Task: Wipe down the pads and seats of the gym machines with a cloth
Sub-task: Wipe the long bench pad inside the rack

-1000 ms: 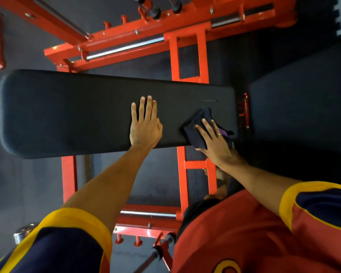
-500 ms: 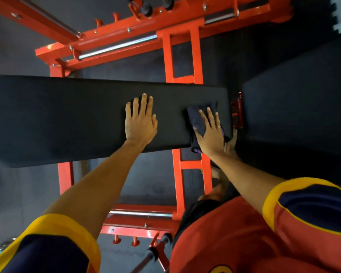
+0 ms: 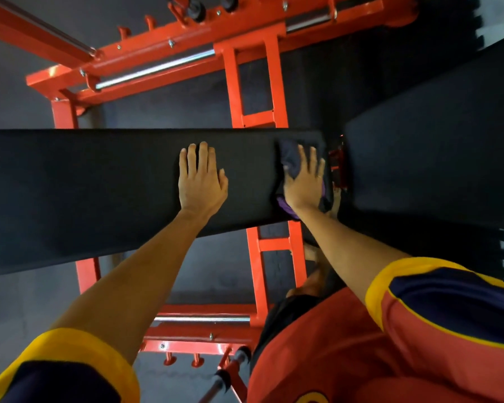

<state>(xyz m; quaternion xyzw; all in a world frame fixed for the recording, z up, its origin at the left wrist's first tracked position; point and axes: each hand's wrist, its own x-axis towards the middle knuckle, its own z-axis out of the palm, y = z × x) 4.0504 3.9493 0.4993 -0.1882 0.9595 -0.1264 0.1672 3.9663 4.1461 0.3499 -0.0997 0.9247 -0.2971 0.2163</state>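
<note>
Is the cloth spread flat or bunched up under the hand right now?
Bunched: the cloth shows folds beside the right hand pressing it on the pad.

We cannot see where the bench pad ends on its left, because the picture's edge cuts it off. At the pad's right end most of the cloth lies hidden under our right hand. Only a dark fold by the fingers and a purple corner at the wrist show. The orange frame vanishes beneath the pad and comes out at its near side. Right of the pad, a second pad runs out of the picture — we cannot tell its full shape.
</note>
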